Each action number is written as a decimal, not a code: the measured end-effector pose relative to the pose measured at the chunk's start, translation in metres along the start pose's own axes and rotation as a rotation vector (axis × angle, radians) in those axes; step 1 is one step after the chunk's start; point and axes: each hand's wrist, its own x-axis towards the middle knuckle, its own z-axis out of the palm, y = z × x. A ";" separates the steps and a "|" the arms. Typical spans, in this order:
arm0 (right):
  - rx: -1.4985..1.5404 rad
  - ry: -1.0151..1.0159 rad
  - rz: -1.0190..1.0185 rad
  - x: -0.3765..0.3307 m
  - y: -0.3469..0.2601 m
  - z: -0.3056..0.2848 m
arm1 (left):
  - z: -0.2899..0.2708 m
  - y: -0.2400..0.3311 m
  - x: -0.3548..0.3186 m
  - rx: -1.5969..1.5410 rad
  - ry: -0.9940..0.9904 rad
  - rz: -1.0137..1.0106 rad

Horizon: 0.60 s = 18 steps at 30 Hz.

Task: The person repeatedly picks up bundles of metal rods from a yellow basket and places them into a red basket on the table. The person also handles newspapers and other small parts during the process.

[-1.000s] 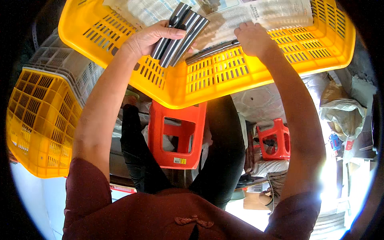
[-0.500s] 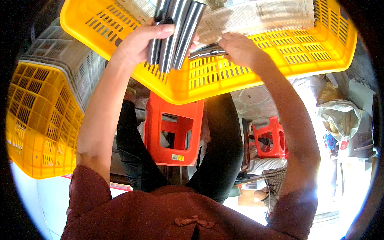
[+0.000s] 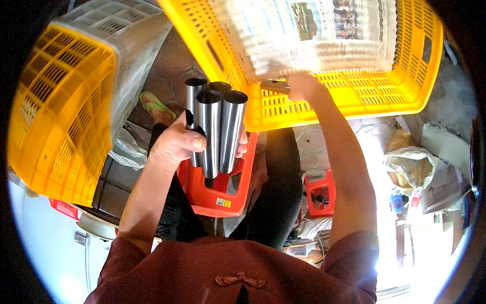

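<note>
1. Yellow perforated plastic crate sits straight ahead, lined with printed newspaper, probably to cushion polished metal against the ribbed floor.
2. A second yellow lattice crate stands at the left beside a grey one.
3. An orange moulded plastic stool stands below, between the knees.
4. Polished steel tubes, smooth, hollow and mirror-bright, stand upright in a bundle outside the crate, above the stool.
5. The left hand wraps its fingers tightly round those tubes, keeping them together.
6. The right hand closes on another steel tube at the crate's near rim, under the paper's edge.
</note>
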 end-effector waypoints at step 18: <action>0.889 0.776 -0.239 -0.340 -0.393 -0.086 | 0.120 -0.026 -0.237 -0.084 0.453 0.775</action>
